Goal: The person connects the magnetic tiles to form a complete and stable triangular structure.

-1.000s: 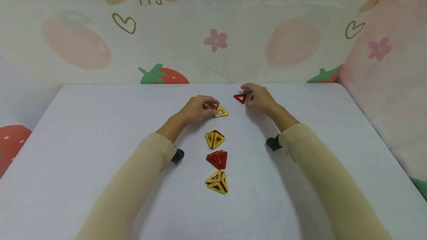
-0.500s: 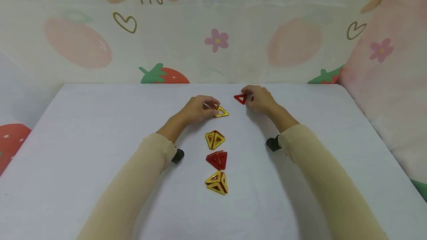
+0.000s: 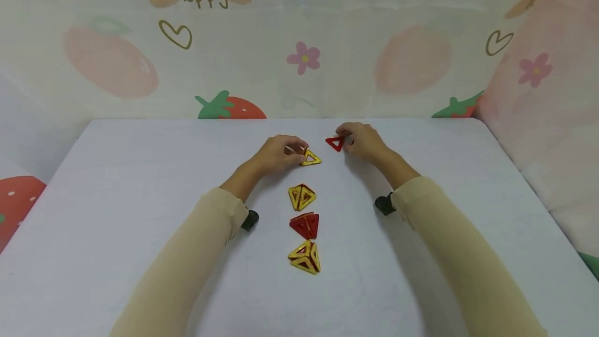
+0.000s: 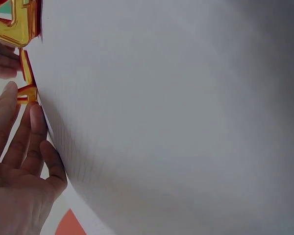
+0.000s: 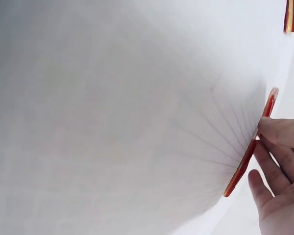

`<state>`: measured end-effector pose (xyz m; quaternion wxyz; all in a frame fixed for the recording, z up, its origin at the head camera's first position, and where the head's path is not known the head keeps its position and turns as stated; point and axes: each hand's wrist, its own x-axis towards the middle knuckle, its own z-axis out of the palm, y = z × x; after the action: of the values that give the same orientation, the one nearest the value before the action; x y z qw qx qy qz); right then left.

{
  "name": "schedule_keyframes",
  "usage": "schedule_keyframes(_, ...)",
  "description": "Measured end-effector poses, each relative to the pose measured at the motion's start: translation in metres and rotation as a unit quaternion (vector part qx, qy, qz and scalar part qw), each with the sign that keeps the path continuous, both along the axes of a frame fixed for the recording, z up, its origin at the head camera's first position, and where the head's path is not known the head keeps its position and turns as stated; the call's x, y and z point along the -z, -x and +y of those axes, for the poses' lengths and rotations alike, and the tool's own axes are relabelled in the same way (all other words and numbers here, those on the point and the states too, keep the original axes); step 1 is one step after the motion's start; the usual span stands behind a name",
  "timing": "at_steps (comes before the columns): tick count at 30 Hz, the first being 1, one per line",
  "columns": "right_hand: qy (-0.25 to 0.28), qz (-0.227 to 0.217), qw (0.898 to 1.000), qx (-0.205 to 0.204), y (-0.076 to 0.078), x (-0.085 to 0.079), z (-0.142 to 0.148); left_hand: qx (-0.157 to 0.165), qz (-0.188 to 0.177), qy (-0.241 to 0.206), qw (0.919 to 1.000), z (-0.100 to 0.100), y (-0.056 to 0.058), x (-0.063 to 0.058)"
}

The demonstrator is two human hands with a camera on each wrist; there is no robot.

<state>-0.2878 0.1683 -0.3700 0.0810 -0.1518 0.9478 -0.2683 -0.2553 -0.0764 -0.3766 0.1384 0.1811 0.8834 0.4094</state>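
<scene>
In the head view, my left hand (image 3: 281, 153) is at the far middle of the table, its thumb and fingers pinching a yellow triangular magnetic tile (image 3: 315, 160). A second tile stands up against it, partly hidden by the fingers. The left wrist view shows the fingertips at a yellow tile edge (image 4: 32, 93). To the right, my right hand (image 3: 365, 142) holds a red triangular tile (image 3: 334, 144) between thumb and fingers. Seen edge-on in the right wrist view, this red tile (image 5: 241, 169) is tilted close over the white surface. A small gap separates it from the yellow tile.
Nearer the person, a column of small tile pyramids runs down the white table (image 3: 140, 181): a yellow one (image 3: 301, 197), a red one (image 3: 305, 225) and another yellow one (image 3: 305, 257). A printed cloth backdrop (image 3: 346, 66) rises behind the far edge.
My right hand has shifted slightly left and toward the person, bringing the red tile nearer the yellow one. My left hand keeps its place and its grip.
</scene>
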Motion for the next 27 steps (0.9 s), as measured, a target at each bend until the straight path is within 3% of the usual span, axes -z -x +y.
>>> schedule_keyframes(27, 0.027, 0.005, 0.999, -0.036, -0.0072, -0.001, -0.0057, 0.001, -0.005, 0.007, 1.0, -0.0006, -0.0003, -0.0006)
